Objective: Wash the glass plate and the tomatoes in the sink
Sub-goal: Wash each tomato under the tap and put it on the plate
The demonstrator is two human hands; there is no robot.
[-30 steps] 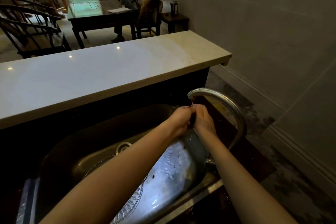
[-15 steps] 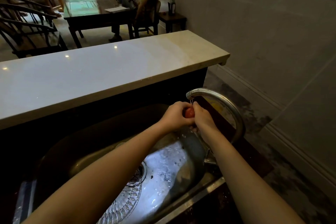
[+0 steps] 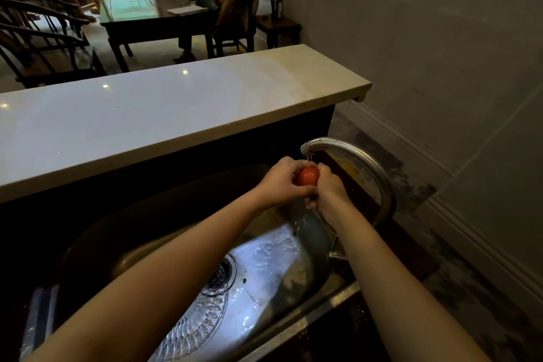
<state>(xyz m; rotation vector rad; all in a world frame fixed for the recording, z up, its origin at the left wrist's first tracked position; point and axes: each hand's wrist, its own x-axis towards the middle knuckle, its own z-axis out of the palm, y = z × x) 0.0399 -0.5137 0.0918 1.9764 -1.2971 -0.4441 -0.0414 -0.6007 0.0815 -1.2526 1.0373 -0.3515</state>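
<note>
I hold one tomato point(image 3: 308, 176) between my two hands, directly under the mouth of the faucet point(image 3: 352, 153), so that the thin stream falls on its top. My left hand point(image 3: 279, 182) curls around its left side, and my right hand point(image 3: 329, 191) wraps the right side and the underside. Both hands are closed on it with bent fingers, and only the red top shows between them.

I hold it above the far right part of the sink point(image 3: 264, 258), so the water that runs off my hands drops into the basin and not on the edge. The glass plate point(image 3: 199, 323) lies flat on the sink bottom, nearer to me and to the left, partly under my left forearm. Its far edge reaches the drain point(image 3: 223, 270). I judge it is lying there to wait for its turn. I cannot see any other tomatoes. A wet tomato is probably slippery, so two hands seem safer than one.
</note>
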